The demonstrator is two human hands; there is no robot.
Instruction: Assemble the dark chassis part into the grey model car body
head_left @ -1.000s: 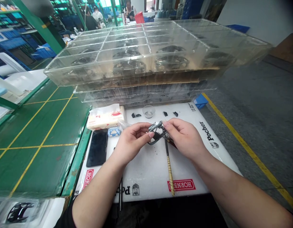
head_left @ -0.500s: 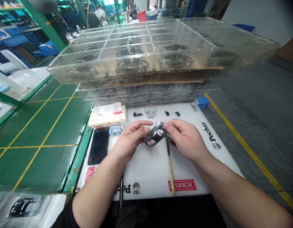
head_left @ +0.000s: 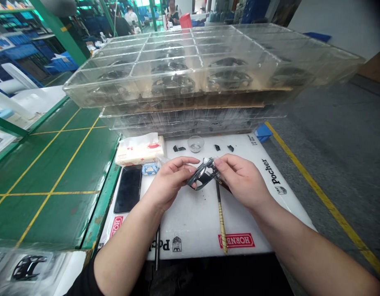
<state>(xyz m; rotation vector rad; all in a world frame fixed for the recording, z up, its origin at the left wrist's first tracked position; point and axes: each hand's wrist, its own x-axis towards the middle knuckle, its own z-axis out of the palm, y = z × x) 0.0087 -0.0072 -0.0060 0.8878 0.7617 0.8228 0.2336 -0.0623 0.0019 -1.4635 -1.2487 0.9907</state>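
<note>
1. From here I see my left hand point(head_left: 168, 181) pinching the shell's point(head_left: 204, 176) left end, index finger extended.
2. My right hand point(head_left: 244, 179) pinches its right end, fingertips closed.
3. The shell is held above the mat point(head_left: 190, 226).

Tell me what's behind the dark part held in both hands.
A clear cup with black pieces either side, then stacked clear trays. Whatever the dark part covers is hidden.

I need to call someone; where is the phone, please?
In the head view, the phone lies left of the left hand, on the near side of the tissue pack.
</note>
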